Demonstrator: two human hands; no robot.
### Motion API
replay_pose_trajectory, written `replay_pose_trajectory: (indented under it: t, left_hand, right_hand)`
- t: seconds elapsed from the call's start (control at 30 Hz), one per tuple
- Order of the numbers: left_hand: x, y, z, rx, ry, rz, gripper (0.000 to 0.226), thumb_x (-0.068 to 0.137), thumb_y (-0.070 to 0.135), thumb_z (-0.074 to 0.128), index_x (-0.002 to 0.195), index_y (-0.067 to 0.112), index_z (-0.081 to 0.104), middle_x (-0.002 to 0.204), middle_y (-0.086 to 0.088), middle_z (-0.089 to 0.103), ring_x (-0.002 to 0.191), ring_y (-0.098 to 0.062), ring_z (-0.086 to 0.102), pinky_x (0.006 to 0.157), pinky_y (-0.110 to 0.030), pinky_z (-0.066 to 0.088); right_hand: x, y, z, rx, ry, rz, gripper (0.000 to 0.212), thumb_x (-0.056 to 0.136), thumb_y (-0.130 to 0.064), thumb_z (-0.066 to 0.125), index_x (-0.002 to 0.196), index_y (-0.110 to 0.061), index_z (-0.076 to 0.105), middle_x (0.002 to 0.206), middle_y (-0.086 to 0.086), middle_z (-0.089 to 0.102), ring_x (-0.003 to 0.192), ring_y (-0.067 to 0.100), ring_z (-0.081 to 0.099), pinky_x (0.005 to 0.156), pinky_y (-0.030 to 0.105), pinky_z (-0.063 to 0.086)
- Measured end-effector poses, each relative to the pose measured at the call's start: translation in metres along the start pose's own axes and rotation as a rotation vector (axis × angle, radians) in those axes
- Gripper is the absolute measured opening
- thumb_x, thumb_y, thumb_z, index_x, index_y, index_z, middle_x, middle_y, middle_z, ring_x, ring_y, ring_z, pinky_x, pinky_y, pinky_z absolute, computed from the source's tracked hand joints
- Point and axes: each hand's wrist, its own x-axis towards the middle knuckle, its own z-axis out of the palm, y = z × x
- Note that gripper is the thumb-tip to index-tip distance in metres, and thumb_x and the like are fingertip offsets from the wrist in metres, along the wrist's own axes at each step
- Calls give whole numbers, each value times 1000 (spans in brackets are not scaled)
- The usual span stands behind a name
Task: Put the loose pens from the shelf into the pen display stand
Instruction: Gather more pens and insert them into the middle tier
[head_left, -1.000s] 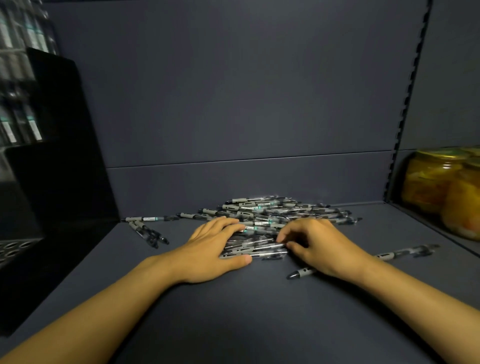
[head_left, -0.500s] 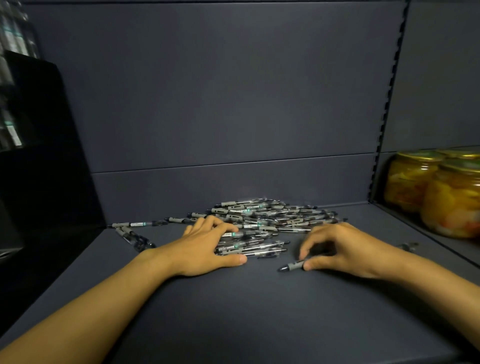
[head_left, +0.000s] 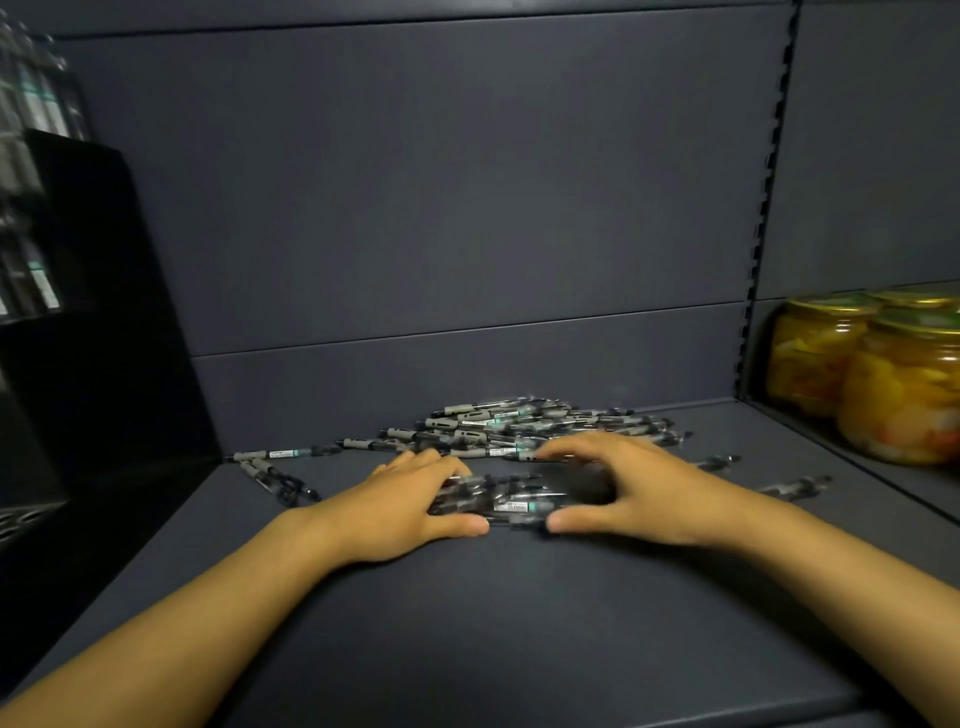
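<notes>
Dark grey shelf, panelled back wall. Left hand and right hand clasp a pen bundle between them. Pen pile just beyond; fruit jars far right; black box left.

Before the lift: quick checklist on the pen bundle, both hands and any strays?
1. Left hand grips bundle of pens, thumb in front, fingers on top: ok.
2. Right hand on the bundle's other end, fingers arched over it: ok.
3. Bundle ends flush: cannot tell, blurred.
4. Bundle apart from the pile behind: cannot tell, the right hand's fingers hide the gap.
5. All pens gathered: not ok, stray pens lie left, more right.
6. Jars away from the hands: ok, they stand well to the right.
</notes>
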Motion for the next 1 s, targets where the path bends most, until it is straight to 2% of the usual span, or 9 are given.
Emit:
replay_pose_trajectory:
  t: [0.07,0.13,0.2,0.37,0.47,0.6,0.77,0.9,1.0]
  left_hand:
    - [1,2,-1,7,6,27,42,84,70,51,112,40,41,109,13,43,112,-10,42,97,-28,37]
    - [1,2,-2,5,1,38,40,83,71,52,106,41,38,105,14,43,105,-9,44,90,-26,38]
    - [2,2,-5,-4,-24,24,43,81,73,52,104,39,40,105,13,46,101,-9,48,88,-27,42]
    - [3,10,-17,32,-122,-9,53,84,69,55,114,25,53,112,6,56,100,-12,54,89,-31,47]
    - [1,17,-23,68,-149,-7,54,86,67,54,119,24,51,112,4,57,99,-13,54,89,-31,48]
    - [-7,29,-24,130,-84,62,44,90,62,53,120,31,44,102,7,55,93,-15,56,85,-34,50]
    - [-8,34,-29,158,-142,40,32,88,49,59,105,21,54,93,-1,64,83,-19,61,77,-41,53]
    - [-11,36,-26,115,-106,52,21,81,35,61,93,18,55,80,0,62,63,-15,55,60,-33,48]
    - [-13,33,-27,44,-56,58,18,82,34,61,92,21,54,80,4,59,70,-15,54,63,-32,45]
  right_hand:
    - [12,-12,6,103,-95,-10,73,74,-67,71,139,-43,48,139,-25,50,125,-5,47,110,24,39]
    - [21,-18,9,131,-149,-12,76,73,-61,76,141,-42,46,140,-22,51,124,-2,50,110,25,41]
    - [26,-18,12,43,-163,-15,80,75,-52,80,144,-37,42,143,-17,48,127,2,47,109,20,37]
    - [28,-8,28,38,-51,29,71,80,-52,75,143,-34,47,137,-13,57,127,7,52,109,29,41]
    - [26,-7,31,85,18,31,59,81,-45,77,135,-33,56,125,-16,63,114,2,57,99,20,44]
    - [26,-4,33,201,86,19,44,80,-30,81,120,-32,65,112,-17,70,103,-4,63,92,14,47]
    - [26,-4,35,214,144,0,34,79,-24,82,110,-33,68,107,-15,72,99,-8,62,83,3,42]
    - [23,-10,34,249,151,-34,46,77,-27,84,117,-36,64,110,-19,69,101,-8,62,91,12,48]
    - [20,-16,27,298,218,-63,72,70,-31,89,129,-45,51,114,-20,64,104,-8,61,94,19,49]
